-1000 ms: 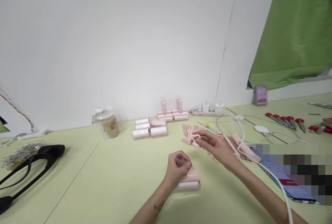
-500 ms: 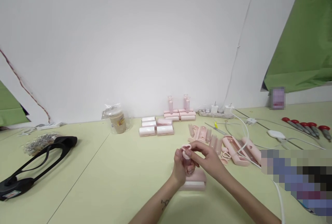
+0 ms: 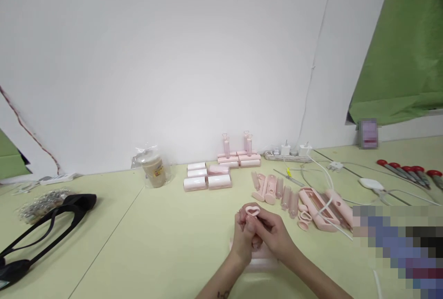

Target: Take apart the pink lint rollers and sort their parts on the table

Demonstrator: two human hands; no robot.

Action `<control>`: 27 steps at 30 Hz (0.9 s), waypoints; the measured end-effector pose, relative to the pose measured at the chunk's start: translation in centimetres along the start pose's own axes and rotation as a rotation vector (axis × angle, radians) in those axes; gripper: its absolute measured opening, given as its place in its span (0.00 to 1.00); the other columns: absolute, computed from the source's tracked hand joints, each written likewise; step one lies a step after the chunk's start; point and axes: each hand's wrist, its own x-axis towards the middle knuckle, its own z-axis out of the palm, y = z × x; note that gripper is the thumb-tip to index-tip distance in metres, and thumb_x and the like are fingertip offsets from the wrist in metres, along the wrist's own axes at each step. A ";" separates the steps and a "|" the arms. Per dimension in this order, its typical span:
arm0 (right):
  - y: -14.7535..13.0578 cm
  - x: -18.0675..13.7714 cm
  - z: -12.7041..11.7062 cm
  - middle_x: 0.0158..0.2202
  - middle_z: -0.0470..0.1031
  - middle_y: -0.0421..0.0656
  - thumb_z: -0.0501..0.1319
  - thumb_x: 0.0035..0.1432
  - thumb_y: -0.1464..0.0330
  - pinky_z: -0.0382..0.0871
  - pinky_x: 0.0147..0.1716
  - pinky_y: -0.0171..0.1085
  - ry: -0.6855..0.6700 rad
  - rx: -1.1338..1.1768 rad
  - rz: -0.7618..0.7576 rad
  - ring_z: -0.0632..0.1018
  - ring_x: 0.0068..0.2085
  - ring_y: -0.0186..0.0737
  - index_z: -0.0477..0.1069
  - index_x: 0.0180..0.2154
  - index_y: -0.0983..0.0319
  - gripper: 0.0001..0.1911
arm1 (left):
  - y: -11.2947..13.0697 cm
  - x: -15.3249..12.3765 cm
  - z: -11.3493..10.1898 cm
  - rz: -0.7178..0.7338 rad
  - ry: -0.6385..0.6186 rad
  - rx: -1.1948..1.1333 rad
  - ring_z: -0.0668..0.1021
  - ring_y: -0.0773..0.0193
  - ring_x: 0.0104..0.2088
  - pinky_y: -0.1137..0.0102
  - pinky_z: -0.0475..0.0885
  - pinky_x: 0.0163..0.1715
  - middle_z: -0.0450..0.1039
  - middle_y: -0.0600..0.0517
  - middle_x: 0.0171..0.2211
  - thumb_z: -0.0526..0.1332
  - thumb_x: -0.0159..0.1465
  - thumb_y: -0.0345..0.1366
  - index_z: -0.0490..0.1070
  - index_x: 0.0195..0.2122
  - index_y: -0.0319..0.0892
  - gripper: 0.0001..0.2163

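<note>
My left hand (image 3: 243, 239) is wrapped round a clear pink tube, mostly hidden in the fingers. Out of its top sticks a pink heart-shaped loop (image 3: 253, 210). My right hand (image 3: 273, 232) closes over the same piece, its thumb pressed just below the loop. Under both hands lies a pink lint roller (image 3: 263, 262) with a white roll, partly covered. To the right of my hands are loose pink parts: clear tubes (image 3: 285, 197), curved shell pieces (image 3: 271, 188), and a small heart-shaped loop (image 3: 305, 216).
White lint rolls (image 3: 194, 183) and lint rollers (image 3: 249, 160) with upright heart-topped handles stand near the wall. A bagged cup (image 3: 154, 170) and black strap frame (image 3: 51, 220) are left. Cables, a power strip (image 3: 289, 156) and red-handled tools (image 3: 417, 172) occupy the right.
My right hand has moved in closer, its fingers now wrapped over my left hand and the tube. The view has shifted slightly, and the hands sit a little lower in it.
</note>
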 end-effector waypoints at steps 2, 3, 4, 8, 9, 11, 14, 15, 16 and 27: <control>-0.6 0.1 -0.2 0.36 0.71 0.44 0.52 0.57 0.63 0.68 0.36 0.35 -0.022 -0.041 -0.028 0.73 0.36 0.40 0.68 0.30 0.60 0.10 | 0.2 -0.2 0.2 0.024 0.017 0.032 0.52 0.78 0.09 0.78 0.46 0.08 0.46 0.64 0.09 0.61 0.43 0.59 0.55 0.18 0.42 0.24; -1.0 0.1 -0.3 0.39 0.70 0.45 0.52 0.57 0.64 0.68 0.36 0.35 -0.036 -0.059 -0.041 0.73 0.37 0.40 0.68 0.30 0.60 0.10 | 0.3 -0.2 0.3 0.030 0.021 0.046 0.52 0.78 0.10 0.78 0.47 0.09 0.46 0.64 0.09 0.61 0.45 0.57 0.54 0.17 0.42 0.23; -1.3 0.1 -0.3 0.42 0.68 0.46 0.51 0.57 0.65 0.68 0.36 0.35 -0.051 -0.074 -0.047 0.73 0.37 0.40 0.68 0.31 0.60 0.10 | 0.4 -0.3 0.4 0.033 0.022 0.058 0.52 0.78 0.10 0.78 0.47 0.09 0.46 0.63 0.09 0.60 0.47 0.56 0.54 0.17 0.42 0.23; -2.1 0.2 -0.5 0.39 0.70 0.46 0.50 0.57 0.68 0.69 0.34 0.34 -0.079 -0.098 -0.041 0.73 0.37 0.39 0.68 0.35 0.60 0.09 | 0.5 -0.3 0.6 0.056 0.032 0.077 0.53 0.77 0.12 0.77 0.48 0.11 0.48 0.62 0.11 0.58 0.48 0.57 0.56 0.18 0.41 0.22; -2.2 0.3 -0.4 0.37 0.71 0.46 0.51 0.57 0.68 0.69 0.35 0.34 -0.079 -0.110 -0.041 0.73 0.37 0.39 0.68 0.35 0.60 0.09 | 0.5 -0.2 0.5 0.063 0.038 0.079 0.53 0.76 0.13 0.77 0.49 0.12 0.49 0.61 0.12 0.58 0.48 0.58 0.57 0.19 0.41 0.23; -2.3 0.4 -0.4 0.36 0.72 0.46 0.52 0.56 0.69 0.68 0.36 0.35 -0.073 -0.131 -0.047 0.73 0.38 0.40 0.69 0.35 0.61 0.08 | 0.5 -0.2 0.4 0.069 0.048 0.081 0.54 0.76 0.14 0.76 0.50 0.13 0.50 0.61 0.13 0.58 0.48 0.58 0.58 0.20 0.41 0.22; -1.9 0.3 -0.5 0.37 0.72 0.46 0.51 0.57 0.67 0.68 0.38 0.37 -0.087 -0.110 -0.040 0.73 0.39 0.41 0.69 0.34 0.60 0.09 | 0.3 -0.1 0.1 0.048 0.038 0.082 0.53 0.76 0.13 0.77 0.49 0.13 0.49 0.61 0.13 0.57 0.49 0.57 0.58 0.20 0.41 0.22; -1.7 0.2 -0.5 0.38 0.72 0.46 0.51 0.58 0.66 0.68 0.39 0.37 -0.093 -0.092 -0.026 0.73 0.41 0.42 0.69 0.35 0.60 0.10 | 0.1 -0.2 0.0 0.035 0.020 0.082 0.52 0.76 0.13 0.77 0.48 0.12 0.49 0.62 0.12 0.58 0.48 0.57 0.58 0.19 0.41 0.22; -1.4 0.0 -0.5 0.40 0.72 0.46 0.50 0.58 0.64 0.68 0.40 0.38 -0.098 -0.076 0.001 0.73 0.42 0.42 0.69 0.38 0.59 0.11 | -0.1 -0.2 -0.1 0.023 -0.002 0.082 0.52 0.76 0.12 0.77 0.48 0.11 0.48 0.62 0.11 0.58 0.47 0.57 0.58 0.18 0.41 0.22; 0.2 2.6 -3.1 0.42 0.67 0.45 0.53 0.56 0.57 0.65 0.42 0.42 0.092 -0.400 -0.034 0.68 0.46 0.46 0.71 0.36 0.57 0.14 | 6.7 2.0 -4.1 0.142 -0.157 0.447 0.71 0.58 0.41 0.64 0.62 0.45 0.71 0.47 0.37 0.51 0.53 0.58 0.68 0.40 0.40 0.26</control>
